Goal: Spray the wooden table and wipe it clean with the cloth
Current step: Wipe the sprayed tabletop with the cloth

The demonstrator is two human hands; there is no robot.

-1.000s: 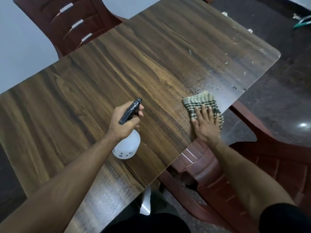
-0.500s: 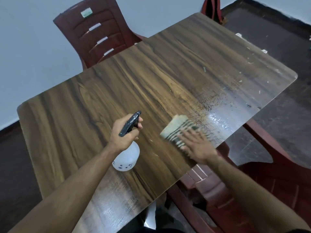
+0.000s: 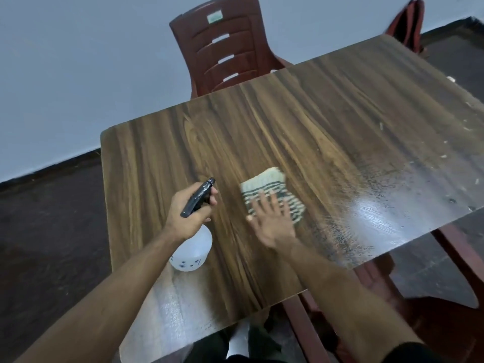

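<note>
- Desk (image 3: 301, 121) of dark brown wood-grain laminate, rectangular with rounded corners, fills the middle of the head view, tilted across it
- The left hand (image 3: 187, 213) is wrapped around the neck of a white round-bellied plastic spray bottle (image 3: 192, 248) with a black trigger head (image 3: 198, 197); the fingers are curled over the trigger and the nozzle points toward the far side of the desk
- The bottle's white body hangs below the left wrist, over the near-left part of the desk; whether it touches the surface cannot be told
- The right hand (image 3: 272, 218) lies flat with fingers spread, palm down on a folded cloth with green and cream stripes (image 3: 272, 189); hand and cloth are motion-blurred
- The cloth lies on the desk near its centre, just to the right of the spray nozzle, its far edge showing beyond the fingertips
- To the right of the cloth the surface is glossy and wet, with a bright reflection and small pale specks toward the right edge
- A dark red slatted plastic chair (image 3: 225, 48) stands at the far side of the desk against a pale wall
</note>
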